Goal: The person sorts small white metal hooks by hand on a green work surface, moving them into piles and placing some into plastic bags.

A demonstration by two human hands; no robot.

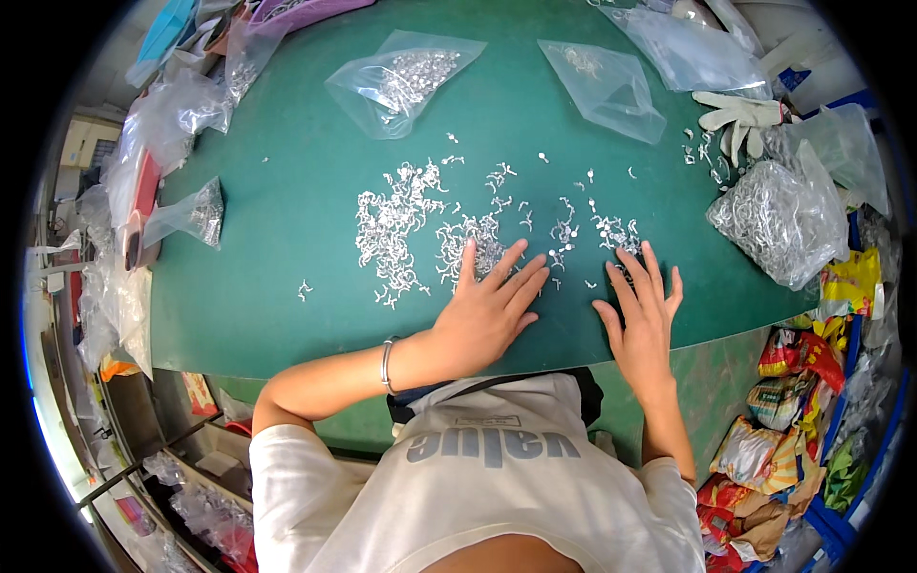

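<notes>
Small silvery curved metal pieces lie loose on the green table (277, 210). The largest heap (387, 229) spreads left of centre, and a smaller heap (478, 239) sits just beyond my left hand (489, 307). That hand has its fingers spread, the fingertips at the near edge of the smaller heap. My right hand (642, 313) is spread as well, its fingertips touching or just short of a little cluster of pieces (616, 234). Between the two hands a thin line of pieces (564, 229) is scattered. No piece shows gripped in either hand.
Clear plastic bags with metal parts lie at the far side (415, 81), the left (205, 215) and the right (778, 224). Another bag (602, 91) holds a few small bits. A white work glove (740, 119) rests at the far right. Colourful packages (764, 449) fill the right side below.
</notes>
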